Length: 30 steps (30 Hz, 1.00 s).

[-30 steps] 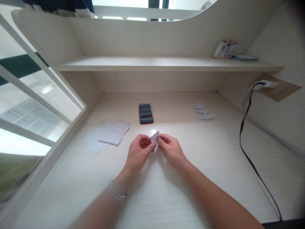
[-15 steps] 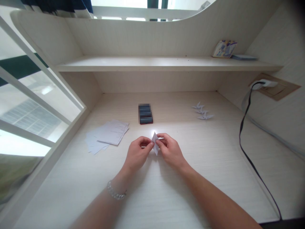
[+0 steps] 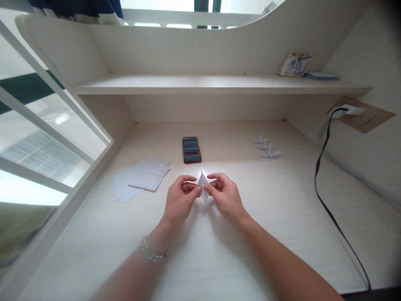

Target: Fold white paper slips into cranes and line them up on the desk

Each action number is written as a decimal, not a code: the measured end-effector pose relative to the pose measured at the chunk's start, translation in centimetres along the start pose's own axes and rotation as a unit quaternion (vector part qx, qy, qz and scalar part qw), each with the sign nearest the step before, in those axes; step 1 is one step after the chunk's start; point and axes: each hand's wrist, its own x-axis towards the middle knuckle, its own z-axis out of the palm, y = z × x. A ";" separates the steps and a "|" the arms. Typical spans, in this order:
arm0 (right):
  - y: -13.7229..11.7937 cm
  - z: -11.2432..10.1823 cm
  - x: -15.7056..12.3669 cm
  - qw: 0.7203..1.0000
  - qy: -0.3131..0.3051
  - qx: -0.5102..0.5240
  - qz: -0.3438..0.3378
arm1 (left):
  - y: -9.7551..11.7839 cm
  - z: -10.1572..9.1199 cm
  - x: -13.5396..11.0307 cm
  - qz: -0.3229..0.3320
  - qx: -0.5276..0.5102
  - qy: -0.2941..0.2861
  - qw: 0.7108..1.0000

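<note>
A small diamond-shaped piece of folded white paper (image 3: 203, 184) is held upright between my two hands above the desk. My left hand (image 3: 182, 195) pinches its left edge between thumb and fingers, with the index finger lifted off. On the other side, my right hand (image 3: 224, 193) pinches the right edge, its index finger also raised. The fingers behind the paper are partly hidden. Three folded paper cranes (image 3: 270, 154) stand in a row at the back right of the desk. Loose white paper sheets (image 3: 149, 175) lie fanned out left of my hands.
A dark, pixelated phone-like object (image 3: 191, 150) lies beyond my hands. From the wall socket (image 3: 360, 113) a black cable (image 3: 319, 192) runs down the desk's right side. A shelf (image 3: 219, 83) spans the back, carrying a colourful packet (image 3: 295, 65). White bars (image 3: 46, 175) border the left.
Both index fingers have lifted away from the paper. The paper has risen very slightly, and both hands keep their pinch on its edges.
</note>
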 end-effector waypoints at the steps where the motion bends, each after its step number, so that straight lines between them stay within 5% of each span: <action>1: 0.0 0.0 0.0 1.000 -0.002 0.004 0.005 | 0.0 0.0 0.0 -0.002 -0.005 0.003 1.000; 10: -0.2 -0.4 0.3 1.000 -0.028 0.007 0.011 | -0.5 0.0 0.2 -0.018 -0.019 -0.018 0.999; 16: -0.1 -0.1 0.1 0.998 -0.045 0.010 0.039 | -0.1 0.0 0.2 -0.015 -0.041 0.030 0.999; 23: -0.2 -0.6 0.1 0.995 -0.090 -0.037 0.035 | -0.4 0.0 0.2 -0.040 -0.060 -0.025 0.997; 30: -0.1 -0.5 0.1 0.991 -0.118 -0.044 0.050 | -0.2 -0.2 0.4 -0.024 -0.102 0.028 0.994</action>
